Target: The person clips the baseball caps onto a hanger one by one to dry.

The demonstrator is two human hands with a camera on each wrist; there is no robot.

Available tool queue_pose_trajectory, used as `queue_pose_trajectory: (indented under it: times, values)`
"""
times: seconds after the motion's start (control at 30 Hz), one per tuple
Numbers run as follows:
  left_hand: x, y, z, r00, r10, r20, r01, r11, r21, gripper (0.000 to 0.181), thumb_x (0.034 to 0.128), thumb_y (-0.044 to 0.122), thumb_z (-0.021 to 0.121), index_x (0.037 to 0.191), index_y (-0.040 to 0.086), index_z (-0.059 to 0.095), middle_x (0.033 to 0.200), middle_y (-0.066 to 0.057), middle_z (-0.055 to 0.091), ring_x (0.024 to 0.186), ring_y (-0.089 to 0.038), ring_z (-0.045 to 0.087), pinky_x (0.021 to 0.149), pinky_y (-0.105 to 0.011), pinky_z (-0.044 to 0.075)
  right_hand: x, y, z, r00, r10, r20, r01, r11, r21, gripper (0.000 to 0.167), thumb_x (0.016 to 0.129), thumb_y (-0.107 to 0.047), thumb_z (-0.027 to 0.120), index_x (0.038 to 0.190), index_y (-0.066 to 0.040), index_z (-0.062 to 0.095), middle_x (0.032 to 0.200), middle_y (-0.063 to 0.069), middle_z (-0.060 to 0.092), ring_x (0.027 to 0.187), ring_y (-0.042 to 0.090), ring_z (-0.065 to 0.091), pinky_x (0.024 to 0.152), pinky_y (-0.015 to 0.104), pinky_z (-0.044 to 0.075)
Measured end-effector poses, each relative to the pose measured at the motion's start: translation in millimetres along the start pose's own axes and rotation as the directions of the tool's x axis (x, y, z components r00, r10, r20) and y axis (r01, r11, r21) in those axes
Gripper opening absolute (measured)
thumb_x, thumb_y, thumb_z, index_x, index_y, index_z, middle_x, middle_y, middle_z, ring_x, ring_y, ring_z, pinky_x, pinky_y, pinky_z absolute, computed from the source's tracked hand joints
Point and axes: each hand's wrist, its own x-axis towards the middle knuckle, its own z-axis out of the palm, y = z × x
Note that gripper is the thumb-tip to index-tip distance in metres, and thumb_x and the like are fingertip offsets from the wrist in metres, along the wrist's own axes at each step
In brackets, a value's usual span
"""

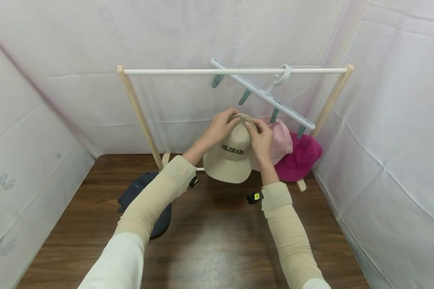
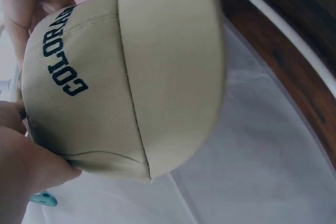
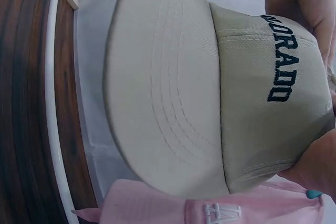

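Observation:
A beige baseball cap point(image 1: 228, 170) with COLORADO in dark letters hangs brim-down between both hands, front facing me. My left hand point(image 1: 220, 127) pinches its crown top on the left, my right hand point(image 1: 261, 140) on the right. The right wrist view shows the cap's stitched brim point(image 3: 163, 87). Just above the hands is a green clip point(image 1: 244, 97) on the pale blue hanger point(image 1: 254, 89); the cap appears apart from it. Right beside it hang a pink cap point(image 1: 282, 140) and a magenta cap point(image 1: 299, 158), each under a clip.
A white rail point(image 1: 166, 72) on a wooden stand point(image 1: 139, 112) carries the hanger, which sits aslant. Another green clip point(image 1: 217, 81) is at its far left end. On the brown wooden table point(image 1: 202, 249) lies a dark navy cap point(image 1: 137, 188), partly behind my left sleeve.

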Motion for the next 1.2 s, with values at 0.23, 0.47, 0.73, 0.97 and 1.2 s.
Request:
queue_pose_trajectory:
  times: [0.23, 0.47, 0.73, 0.97, 1.2]
  values:
    - [19.6, 0.8, -7.1, 0.999, 0.038, 0.014, -0.037, 0.996, -0.079, 0.044, 0.1041, 0.03, 0.06, 0.139, 0.004, 0.054, 0.135, -0.011, 0.061, 0.125, -0.024, 0.056, 0.108, -0.034, 0.043, -3.5, -25, -4, 1.0, 0.012, -0.022, -0.012, 1.0, 0.006, 0.026, 0.096, -0.005, 0.069, 0.116, 0.012, 0.067, 0.105, 0.021, 0.07, 0.084, 0.008, 0.063, 0.076, 0.018, 0.052]
    - [42.2, 6.0, -9.2, 0.992, -0.058, -0.11, 0.034, 0.976, -0.214, 0.045, 0.1063, 0.02, 0.051, 0.147, 0.002, 0.043, 0.138, -0.016, 0.054, 0.122, -0.026, 0.056, 0.101, -0.031, 0.048, 9.7, 3, -5, 0.999, 0.038, -0.028, -0.036, 0.998, 0.056, 0.03, 0.097, -0.01, 0.07, 0.12, 0.01, 0.067, 0.1, 0.003, 0.068, 0.084, 0.007, 0.06, 0.074, 0.02, 0.051]
    - [63.9, 11.9, -11.4, 0.988, -0.146, -0.039, 0.134, 0.966, -0.222, 0.051, 0.1066, 0.035, 0.053, 0.149, 0.009, 0.043, 0.148, -0.012, 0.052, 0.135, -0.024, 0.051, 0.104, -0.033, 0.049, 10.5, 24, 4, 0.999, 0.034, -0.036, -0.031, 0.996, 0.084, 0.03, 0.095, -0.015, 0.073, 0.116, 0.006, 0.069, 0.094, -0.004, 0.068, 0.083, 0.009, 0.062, 0.072, 0.02, 0.052]
    - [64.1, 17.4, -7.4, 0.991, -0.088, -0.098, 0.066, 0.976, -0.209, 0.039, 0.1054, 0.027, 0.058, 0.136, 0.003, 0.06, 0.133, -0.012, 0.064, 0.123, -0.024, 0.06, 0.098, -0.03, 0.052, 5.7, 22, 5, 0.999, 0.046, -0.009, -0.045, 0.997, 0.068, 0.028, 0.097, -0.014, 0.071, 0.118, 0.004, 0.07, 0.108, 0.014, 0.071, 0.086, 0.007, 0.063, 0.075, 0.02, 0.053]
    - [57.2, 21.8, -8.4, 0.992, -0.084, -0.092, 0.06, 0.971, -0.233, 0.033, 0.1001, 0.018, 0.066, 0.13, 0.004, 0.064, 0.133, -0.013, 0.066, 0.126, -0.024, 0.061, 0.101, -0.028, 0.051, 2.1, 34, 2, 0.997, 0.07, 0.021, -0.07, 0.998, 0.009, 0.032, 0.098, -0.025, 0.07, 0.121, -0.002, 0.07, 0.11, 0.012, 0.071, 0.085, 0.011, 0.065, 0.073, 0.021, 0.056]
